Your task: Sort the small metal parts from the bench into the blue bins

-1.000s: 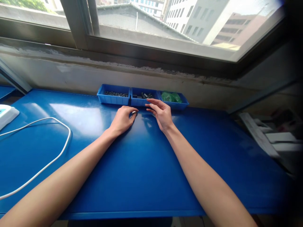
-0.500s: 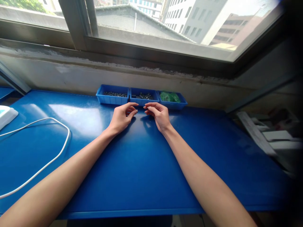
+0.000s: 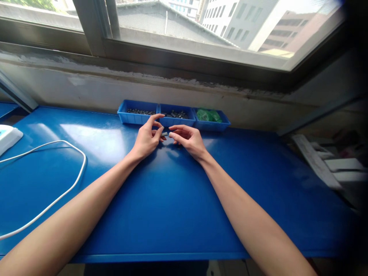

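OK, L to R: white cable (image 3: 85, 160) loops on blue table (image 3: 161, 214), well apart from the hands. Then L bin (image 3: 134, 118), dark bits inside, just behind L hand (image 3: 146, 140), which pinches a small pale part (image 3: 164, 134) btwn thumb & fingers, index raised. Its free end pokes twd R hand (image 3: 190, 141), whose fingertips sit v. near, held narrow; can't tell from here if they've got anything. Farther R: R bin (image 3: 211, 125) w/ green plastic (image 3: 207, 115).

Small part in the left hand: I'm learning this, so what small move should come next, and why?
Perhaps bring the right hand slightly closer: the left hand holds the small part with one end protruding toward the right hand, across a narrow gap.
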Motion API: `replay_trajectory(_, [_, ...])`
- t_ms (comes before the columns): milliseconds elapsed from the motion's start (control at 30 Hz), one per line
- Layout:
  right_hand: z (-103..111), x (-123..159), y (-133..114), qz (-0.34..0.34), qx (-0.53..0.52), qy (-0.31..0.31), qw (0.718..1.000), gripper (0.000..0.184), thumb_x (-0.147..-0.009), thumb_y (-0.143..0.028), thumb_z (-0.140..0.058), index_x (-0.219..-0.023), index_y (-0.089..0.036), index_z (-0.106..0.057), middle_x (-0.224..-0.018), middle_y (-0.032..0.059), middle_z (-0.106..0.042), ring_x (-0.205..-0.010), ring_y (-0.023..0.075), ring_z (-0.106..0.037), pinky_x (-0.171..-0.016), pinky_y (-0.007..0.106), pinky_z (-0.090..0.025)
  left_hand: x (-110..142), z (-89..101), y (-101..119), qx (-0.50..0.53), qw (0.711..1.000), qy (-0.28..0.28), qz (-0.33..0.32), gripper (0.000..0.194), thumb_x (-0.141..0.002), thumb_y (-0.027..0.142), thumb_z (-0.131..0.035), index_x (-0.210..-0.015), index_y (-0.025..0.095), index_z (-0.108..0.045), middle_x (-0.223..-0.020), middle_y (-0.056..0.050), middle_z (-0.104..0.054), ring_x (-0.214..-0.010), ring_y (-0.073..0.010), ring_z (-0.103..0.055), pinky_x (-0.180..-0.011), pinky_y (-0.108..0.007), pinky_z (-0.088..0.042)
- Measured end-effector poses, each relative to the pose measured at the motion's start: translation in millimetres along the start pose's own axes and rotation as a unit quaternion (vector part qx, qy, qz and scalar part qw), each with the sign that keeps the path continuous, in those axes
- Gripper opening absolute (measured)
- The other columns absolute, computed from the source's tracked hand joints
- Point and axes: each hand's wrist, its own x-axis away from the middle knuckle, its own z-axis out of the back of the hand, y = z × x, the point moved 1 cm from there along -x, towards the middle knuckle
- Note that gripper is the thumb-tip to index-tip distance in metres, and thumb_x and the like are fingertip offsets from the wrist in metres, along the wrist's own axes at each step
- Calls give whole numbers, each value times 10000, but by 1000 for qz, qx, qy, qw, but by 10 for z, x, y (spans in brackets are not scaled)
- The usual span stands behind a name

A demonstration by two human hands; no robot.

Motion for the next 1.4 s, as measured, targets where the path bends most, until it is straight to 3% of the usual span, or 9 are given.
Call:
replay_trajectory(400, [-7, -25, 55, -3, 4, -35, 999, 414, -722, -506, -807, -982, -192, -738, -803, 36, -756, -689, 177, -690, -633, 292, -554, 44, -35, 80, -16, 998, -56, -33, 470, -897, 158, -504, -1358, 243, -480, -1062, -40, -606, -733, -93, -666, -699, -211, -586])
replay_trajectory(733, [58, -15, 37, -20, 2, -60, 998, 377, -693, -468, -842, -917, -182, -743, -814, 33, -751, -684, 160, -681, -661, 285, -558, 42, -43, 80, -30, 998, -25, -53, 499, -878, 153, -552, -1357, 264, -466, -1065, -40, -581, -732, -94, -666, -678, -212, -569])
replay_trajectory(800, [57, -33, 18, -33, -33, -33, 998, 359, -662, -436, -871, -878, -180, -741, -763, 25, -741, -674, 160, -688, -661, 282, -563, 19, -31, 53, -5, 1000, 8, -21, 443, -903, 174, -526, -1333, 256, -464, -1012, -19, -575, -706, -91, -683, -700, -235, -598])
replay_trajectory(900, [63, -106, 7, -41, -126, 75, 988, 347, -651, -392, -887, -894, -191, -742, -813, 25, -759, -755, 168, -726, -736, 280, -587, -20, -11, -15, 12, 998, 47, 31, 349, -927, 198, -498, -1274, 237, -499, -934, -1, -589, -678, -102, -702, -702, -260, -617])
replay_trajectory(1000, [82, -177, 13, -37, -232, 165, 958, 357, -651, -326, -886, -953, -214, -733, -973, 29, -775, -970, 191, -738, -902, 298, -584, -38, -9, -65, 6, 998, 36, 46, 270, -923, 195, -496, -1180, 214, -573, -904, -9, -616, -683, -117, -711, -692, -260, -613])
replay_trajectory(1100, [115, -178, 32, -30, -263, 179, 947, 368, -653, -260, -867, -991, -220, -727, -1067, 37, -766, -1082, 209, -712, -985, 324, -559, -27, -23, -59, -15, 999, 11, 34, 239, -914, 194, -494, -1119, 196, -618, -908, -23, -637, -692, -123, -708, -688, -249, -595])
replay_trajectory(1200, [141, -127, 71, -25, -228, 171, 958, 326, -694, -271, -825, -999, -212, -727, -1037, 47, -769, -1018, 209, -729, -934, 335, -572, -7, -33, -11, -50, 998, -4, 25, 217, -898, 204, -512, -1068, 183, -645, -909, -29, -656, -715, -131, -701, -698, -245, -565])
replay_trajectory(1300, [133, -84, 106, -20, -134, 172, 976, 279, -757, -340, -760, -995, -199, -725, -874, 38, -764, -778, 176, -727, -735, 295, -572, 5, -27, 52, -100, 995, 1, 8, 188, -864, 239, -573, -1019, 184, -665, -872, -20, -667, -718, -132, -657, -665, -231, -514])
replay_trajectory(1400, [99, -55, 97, 6, 9, 176, 984, 243, -798, -425, -704, -828, -184, -708, -702, 15, -698, -604, 145, -625, -587, 261, -484, 12, -11, 98, -144, 989, 22, -17, 126, -817, 276, -641, -900, 181, -644, -740, 13, -622, -660, -120, -572, -616, -221, -445])
